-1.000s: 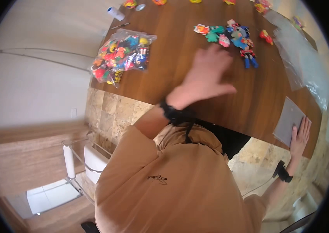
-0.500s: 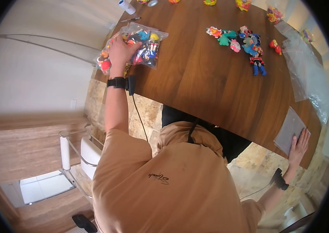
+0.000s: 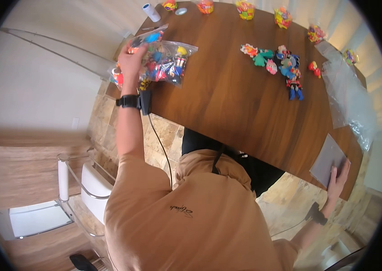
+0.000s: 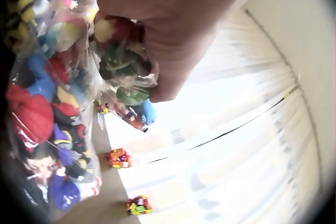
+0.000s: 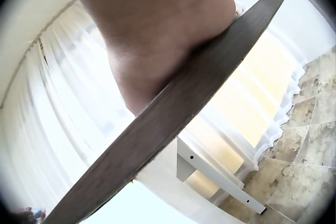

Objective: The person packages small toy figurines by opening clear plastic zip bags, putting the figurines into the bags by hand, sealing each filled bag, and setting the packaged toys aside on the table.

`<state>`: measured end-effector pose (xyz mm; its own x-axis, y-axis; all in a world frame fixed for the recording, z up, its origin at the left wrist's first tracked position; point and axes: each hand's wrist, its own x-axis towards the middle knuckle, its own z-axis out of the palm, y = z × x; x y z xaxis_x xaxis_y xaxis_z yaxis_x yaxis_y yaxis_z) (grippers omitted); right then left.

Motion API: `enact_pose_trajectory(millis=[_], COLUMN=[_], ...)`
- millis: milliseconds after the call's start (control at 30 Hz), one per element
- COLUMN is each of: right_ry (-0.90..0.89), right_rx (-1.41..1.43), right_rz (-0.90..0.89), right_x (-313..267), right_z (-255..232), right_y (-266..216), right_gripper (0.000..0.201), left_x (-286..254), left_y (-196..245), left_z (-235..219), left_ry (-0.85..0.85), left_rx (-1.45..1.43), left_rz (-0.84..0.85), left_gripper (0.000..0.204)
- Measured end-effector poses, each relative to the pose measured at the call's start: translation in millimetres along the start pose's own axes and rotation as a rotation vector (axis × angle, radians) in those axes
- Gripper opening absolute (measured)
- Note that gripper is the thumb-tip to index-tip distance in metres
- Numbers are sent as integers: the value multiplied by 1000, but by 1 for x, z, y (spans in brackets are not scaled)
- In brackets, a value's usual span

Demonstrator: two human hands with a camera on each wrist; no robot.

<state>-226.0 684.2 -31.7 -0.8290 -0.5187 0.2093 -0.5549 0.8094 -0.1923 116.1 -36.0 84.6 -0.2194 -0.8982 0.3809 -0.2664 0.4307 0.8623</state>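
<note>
My left hand [image 3: 131, 64] grips the upper part of a clear bag of small toys [image 3: 155, 37], which is raised at a tilt over another clear toy bag [image 3: 170, 67] lying at the table's left side. In the left wrist view, fingers curl round the plastic of the held bag [image 4: 123, 64], with the other bag [image 4: 39, 113] beside it. My right hand [image 3: 339, 179] lies with extended fingers on a stack of flat clear bags [image 3: 328, 160] at the table's right edge. The right wrist view shows its heel [image 5: 173, 50] against the table edge [image 5: 173, 108].
Loose toy figures [image 3: 286, 67] lie right of centre, with a small red toy [image 3: 314, 69] nearby. Clear plastic bags [image 3: 340, 95] cover the right side. Candy-filled cups [image 3: 245, 10] line the far edge. A white roll [image 3: 151, 12] and pen [image 3: 149, 29] are at the far left.
My left hand has moved from mid-table to the toy bags at the left, and one bag is now lifted at its far end. My right hand has stayed on the flat bags.
</note>
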Motion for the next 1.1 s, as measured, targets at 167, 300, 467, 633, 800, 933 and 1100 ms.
enact_pose_trajectory(millis=[167,300,467,633,800,933,1100], right_ry=[130,200,105,-238,-601,-762,-706], right_rx=[668,505,550,964,1164,1204,1347], right_rz=[145,131,153,-152,-147,-68,45], right_x=[-6,-2,10,43,71,73,76], right_z=[-8,-39,-76,-74,-63,-48,-16], right_y=[6,-16,-117,-275,-333,-333,-334], right_gripper=[62,60,53,58,39,17,19], left_x=[-26,-72,-132,-205,-227,-205,-189], left_y=[40,69,64,60,66,66,36], left_z=[-37,-29,19,78,81,80,69], left_ry=[-92,-310,-793,-1152,-1458,-1493,-1460], left_rx=[-809,-1419,-1772,-1493,-1132,-1507,-1578], left_rz=[-309,-466,-757,-1237,-1224,-1488,-1147], left_gripper=[58,70,82,80,78,94,96])
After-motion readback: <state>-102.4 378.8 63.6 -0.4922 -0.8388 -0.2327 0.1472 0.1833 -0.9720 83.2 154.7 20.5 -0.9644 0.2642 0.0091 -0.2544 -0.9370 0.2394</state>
